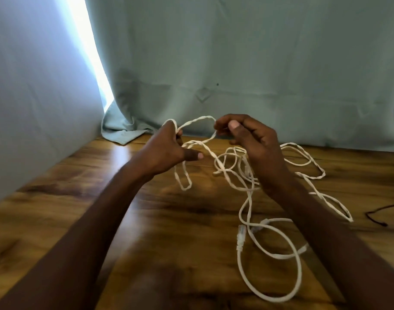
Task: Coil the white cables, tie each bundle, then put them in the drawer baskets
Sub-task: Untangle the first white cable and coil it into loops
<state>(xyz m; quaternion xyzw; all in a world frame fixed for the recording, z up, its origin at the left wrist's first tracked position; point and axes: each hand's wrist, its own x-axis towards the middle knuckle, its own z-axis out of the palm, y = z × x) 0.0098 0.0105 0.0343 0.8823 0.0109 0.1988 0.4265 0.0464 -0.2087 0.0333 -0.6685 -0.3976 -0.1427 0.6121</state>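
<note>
Slack white cable (271, 256) loops | both hands pinch twisted arc | woodgrain table (102, 209)

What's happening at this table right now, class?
A person is sorting out a tangle of white cables on a wooden table. The left hand holds one end of a raised loop and the right hand pinches the other end. The rest lies loose and uncoiled on the table, a clear plug showing. Nothing is tied yet. A thin dark cord lies at the right edge.
</note>
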